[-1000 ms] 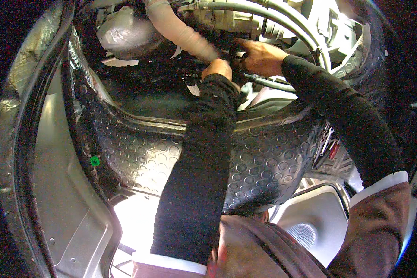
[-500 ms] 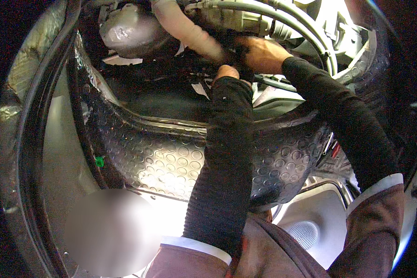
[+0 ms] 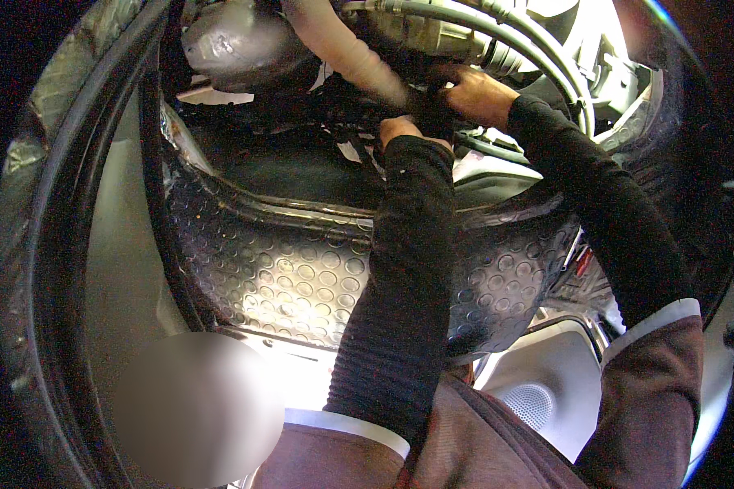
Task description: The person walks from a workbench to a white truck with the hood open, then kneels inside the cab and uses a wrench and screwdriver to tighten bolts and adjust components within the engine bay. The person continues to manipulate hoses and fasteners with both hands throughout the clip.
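Both of my hands reach into a dark opening among vehicle parts. My left hand (image 3: 400, 129) is bent downward at the near edge of that dark spot, its fingers mostly hidden. Just to the right and slightly farther in, my right hand (image 3: 477, 96) has its fingers curled toward the same place. What they grip is too dark to make out. A pale, ribbed, curved hose (image 3: 347, 57) runs down from the top and ends close to both hands. Grey hoses (image 3: 538, 49) arch above my right hand.
A rounded, shiny dark part (image 3: 240, 45) sits at the upper left. Below my hands lies a black mat with round studs (image 3: 302, 285). A thick black seal (image 3: 65, 220) curves along the left. At the lower right are a pale panel with a speaker grille (image 3: 530, 406) and red items (image 3: 583, 261).
The whole view has shifted slightly. My right hand's fingers look more bent, and it sits a little farther from my left hand's dark spot. My left hand stays nearly in place.
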Demonstrator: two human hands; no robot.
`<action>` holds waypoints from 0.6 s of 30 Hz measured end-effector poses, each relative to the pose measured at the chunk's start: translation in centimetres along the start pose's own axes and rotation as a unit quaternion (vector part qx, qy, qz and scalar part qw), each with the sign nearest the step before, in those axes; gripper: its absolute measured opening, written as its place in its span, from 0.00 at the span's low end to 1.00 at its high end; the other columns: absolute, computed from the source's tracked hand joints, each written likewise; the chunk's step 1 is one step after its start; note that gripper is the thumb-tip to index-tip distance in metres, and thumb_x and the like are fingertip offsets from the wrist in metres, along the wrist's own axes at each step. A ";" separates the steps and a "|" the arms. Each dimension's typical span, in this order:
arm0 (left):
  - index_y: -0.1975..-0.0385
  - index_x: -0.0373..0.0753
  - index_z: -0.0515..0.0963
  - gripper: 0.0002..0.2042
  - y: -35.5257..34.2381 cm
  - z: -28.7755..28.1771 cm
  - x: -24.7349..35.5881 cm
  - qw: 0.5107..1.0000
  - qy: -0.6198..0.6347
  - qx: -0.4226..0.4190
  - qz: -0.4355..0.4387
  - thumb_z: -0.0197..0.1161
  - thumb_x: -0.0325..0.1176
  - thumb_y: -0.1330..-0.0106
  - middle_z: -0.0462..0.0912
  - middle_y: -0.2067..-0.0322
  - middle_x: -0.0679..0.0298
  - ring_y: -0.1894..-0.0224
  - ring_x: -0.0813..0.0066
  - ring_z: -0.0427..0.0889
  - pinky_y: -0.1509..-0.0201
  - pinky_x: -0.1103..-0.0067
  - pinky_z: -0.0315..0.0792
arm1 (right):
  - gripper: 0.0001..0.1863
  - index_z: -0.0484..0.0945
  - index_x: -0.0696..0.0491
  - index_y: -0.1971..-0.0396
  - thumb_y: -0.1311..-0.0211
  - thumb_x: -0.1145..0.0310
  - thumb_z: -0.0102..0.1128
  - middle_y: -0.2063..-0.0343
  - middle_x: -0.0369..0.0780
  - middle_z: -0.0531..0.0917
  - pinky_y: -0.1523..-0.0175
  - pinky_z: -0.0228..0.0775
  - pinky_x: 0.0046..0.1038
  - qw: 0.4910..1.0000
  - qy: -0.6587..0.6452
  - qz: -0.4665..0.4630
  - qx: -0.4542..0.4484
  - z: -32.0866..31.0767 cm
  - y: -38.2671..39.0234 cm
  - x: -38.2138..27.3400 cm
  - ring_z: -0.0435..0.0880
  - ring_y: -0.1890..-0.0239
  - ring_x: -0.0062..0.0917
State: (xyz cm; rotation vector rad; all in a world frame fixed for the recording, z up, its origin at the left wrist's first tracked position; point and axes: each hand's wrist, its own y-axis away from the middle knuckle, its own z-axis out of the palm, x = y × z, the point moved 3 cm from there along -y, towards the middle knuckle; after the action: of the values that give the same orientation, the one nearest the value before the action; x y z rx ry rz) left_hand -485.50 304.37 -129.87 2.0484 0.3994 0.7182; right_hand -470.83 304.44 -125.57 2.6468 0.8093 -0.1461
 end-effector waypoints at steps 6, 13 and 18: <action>0.45 0.30 0.71 0.25 0.5 0.7 -0.2 1.000 0.010 0.011 -0.016 0.63 0.33 0.42 0.77 0.45 0.52 0.45 0.63 0.79 0.40 0.74 0.72 | 0.14 0.81 0.60 0.60 0.41 0.71 0.52 0.53 0.54 0.80 0.53 0.81 0.36 0.996 -0.018 0.033 -0.086 -0.2 0.1 0.4 0.83 0.53 0.42; 0.44 0.30 0.70 0.27 1.0 1.3 0.1 0.998 0.036 0.023 -0.054 0.66 0.33 0.44 0.77 0.45 0.51 0.44 0.64 0.78 0.40 0.74 0.72 | 0.11 0.80 0.56 0.63 0.42 0.70 0.52 0.61 0.51 0.81 0.57 0.81 0.38 0.999 -0.027 0.036 -0.016 0.0 0.2 0.3 0.83 0.57 0.43; 0.46 0.30 0.72 0.25 -0.3 1.1 -1.2 0.992 0.101 0.019 -0.067 0.65 0.32 0.44 0.79 0.47 0.50 0.46 0.63 0.80 0.42 0.73 0.74 | 0.16 0.80 0.55 0.53 0.40 0.70 0.51 0.51 0.52 0.80 0.47 0.78 0.40 0.994 -0.014 0.032 -0.101 0.6 -0.6 -0.2 0.77 0.44 0.43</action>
State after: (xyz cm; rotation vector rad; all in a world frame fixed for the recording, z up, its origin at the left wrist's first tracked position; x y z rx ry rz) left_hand -485.73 303.23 -131.02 1.9685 0.6634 0.8434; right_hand -471.32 304.65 -126.25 2.4708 0.6896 -0.0790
